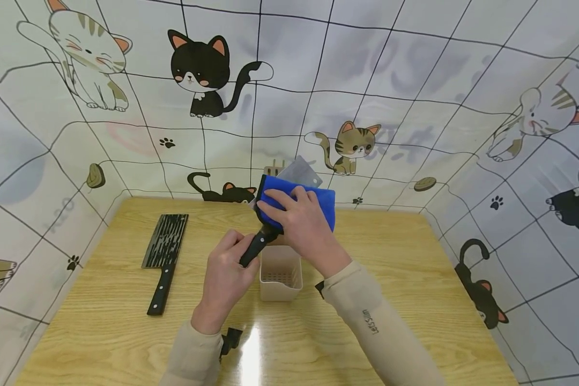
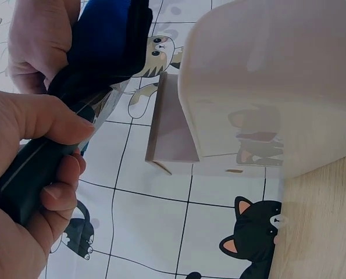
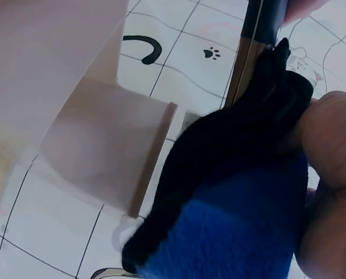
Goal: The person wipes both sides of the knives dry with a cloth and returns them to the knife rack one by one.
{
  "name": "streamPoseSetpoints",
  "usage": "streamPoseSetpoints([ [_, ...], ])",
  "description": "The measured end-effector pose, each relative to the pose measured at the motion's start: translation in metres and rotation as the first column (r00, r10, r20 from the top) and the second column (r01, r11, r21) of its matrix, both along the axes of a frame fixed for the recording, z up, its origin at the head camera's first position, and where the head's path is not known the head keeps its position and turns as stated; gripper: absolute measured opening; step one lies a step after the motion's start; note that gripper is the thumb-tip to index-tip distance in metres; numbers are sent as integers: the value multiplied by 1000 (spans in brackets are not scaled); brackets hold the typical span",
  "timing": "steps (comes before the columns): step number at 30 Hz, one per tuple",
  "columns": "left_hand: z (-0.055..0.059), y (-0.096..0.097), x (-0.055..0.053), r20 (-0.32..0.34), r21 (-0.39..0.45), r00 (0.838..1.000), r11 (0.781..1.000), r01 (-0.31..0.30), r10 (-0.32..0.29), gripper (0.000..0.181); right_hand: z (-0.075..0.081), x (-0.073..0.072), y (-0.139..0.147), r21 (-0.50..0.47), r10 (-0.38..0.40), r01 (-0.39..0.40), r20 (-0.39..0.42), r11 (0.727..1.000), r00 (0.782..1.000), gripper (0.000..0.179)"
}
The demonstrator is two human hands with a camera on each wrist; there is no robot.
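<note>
My left hand grips the black riveted handle of a knife, its thumb lying along the handle in the left wrist view. The knife's broad grey blade, with a hole near one corner, shows above a blue cloth with black edging. The cloth is folded over the blade and hides most of it. My right hand holds the cloth against the blade, fingers spread across its face. Below both hands, a beige plastic holder with a perforated bottom stands on the table.
A cleaver with a black-and-silver patterned blade lies on the left of the wooden table, handle toward me. Cat-printed sheeting encloses the back and sides. A small slotted beige piece shows behind the blade.
</note>
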State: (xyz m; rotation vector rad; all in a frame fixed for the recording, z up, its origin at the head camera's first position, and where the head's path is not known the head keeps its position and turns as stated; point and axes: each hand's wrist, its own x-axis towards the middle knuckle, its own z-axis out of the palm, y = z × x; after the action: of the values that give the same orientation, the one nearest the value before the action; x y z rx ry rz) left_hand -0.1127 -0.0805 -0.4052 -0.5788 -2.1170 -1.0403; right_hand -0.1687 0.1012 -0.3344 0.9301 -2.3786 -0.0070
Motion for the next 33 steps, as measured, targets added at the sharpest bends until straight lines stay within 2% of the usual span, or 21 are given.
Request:
streamPoseSetpoints([
  [3, 0, 1, 0, -10, 17, 1000, 1000, 0, 0, 30, -1, 0, 7, -27, -6, 6, 4, 1000, 1000, 60],
  [9, 2, 2, -1, -13, 57, 1000, 998, -2, 3, 32, -5, -1, 17, -146, 16, -11, 36, 989, 999, 51],
  [17, 3, 4, -3, -6, 115, 1000, 993, -3, 4, 28, -14, 4, 14, -192, -22, 17, -20, 981, 1000, 46],
  [23, 2, 5, -6, -18, 145, 1000, 989, -12, 14, 27, -20, 11, 8, -224, 33, -48, -70, 973, 997, 43],
  [33, 4, 4, -6, 0, 159, 999, 987, -35, 35, 30, -26, 24, -1, -226, 122, -132, -58, 965, 991, 45],
])
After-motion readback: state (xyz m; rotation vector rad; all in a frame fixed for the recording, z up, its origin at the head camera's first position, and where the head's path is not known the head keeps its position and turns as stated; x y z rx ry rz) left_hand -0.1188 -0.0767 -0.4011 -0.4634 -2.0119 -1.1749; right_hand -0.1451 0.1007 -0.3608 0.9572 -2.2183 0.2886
